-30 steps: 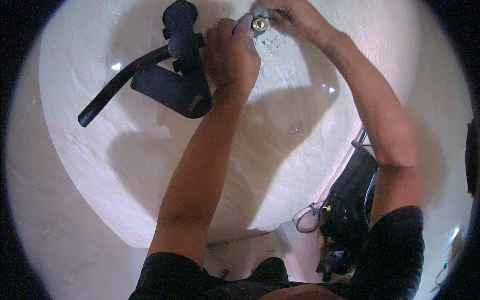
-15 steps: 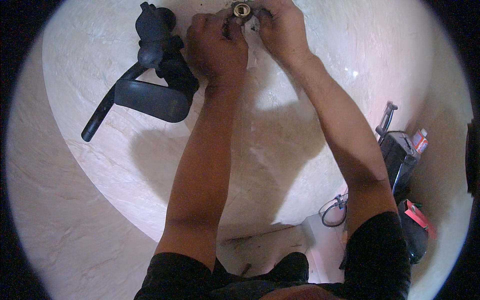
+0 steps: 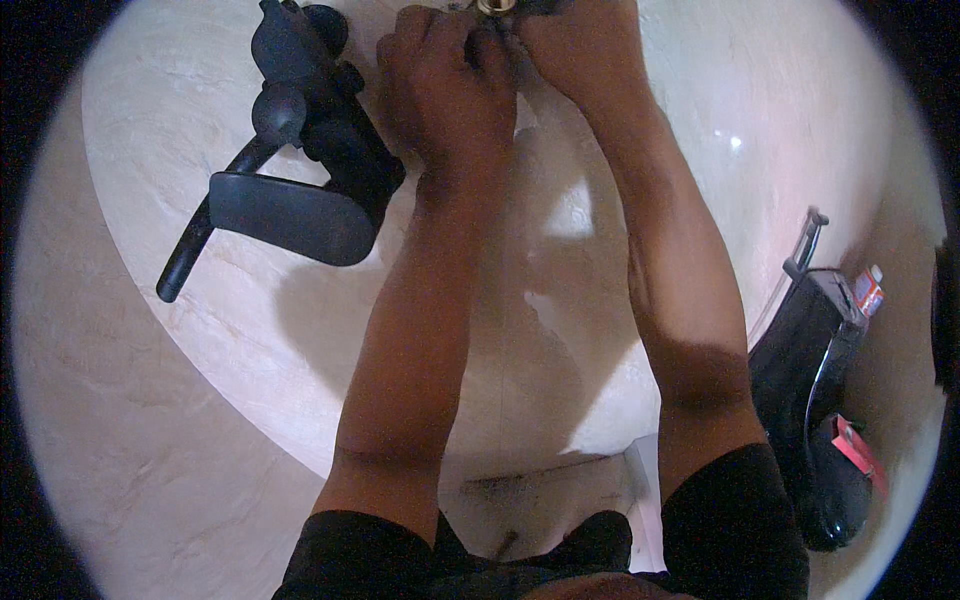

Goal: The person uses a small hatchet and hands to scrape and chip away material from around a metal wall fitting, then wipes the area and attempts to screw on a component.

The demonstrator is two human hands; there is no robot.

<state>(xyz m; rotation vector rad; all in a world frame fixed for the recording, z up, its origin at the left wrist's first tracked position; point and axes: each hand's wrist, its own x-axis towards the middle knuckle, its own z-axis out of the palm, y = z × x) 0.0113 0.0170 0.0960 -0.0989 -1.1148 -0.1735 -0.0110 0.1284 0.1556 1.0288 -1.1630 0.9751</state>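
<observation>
At the top edge a round brass fitting shows in part, set in the pale marbled wall. My left hand is just below and left of it, fingers curled in, thumb side toward the fitting. My right hand comes in from the other side, bent toward the same spot and partly cut off by the top of the picture. The fingertips of both hands meet close under the fitting, where dark smudges show. What they pinch, if anything, is hidden.
Left of my hands, a black shower mixer with a broad flat lever and a thin tube stands out from the wall. At the right hang a black glossy holder, a red-and-white tube and a red piece.
The view has shifted, so the brass fitting now sits nearer the top edge and is partly cut off. Both hands stay at the fitting, with the right forearm now more upright.
</observation>
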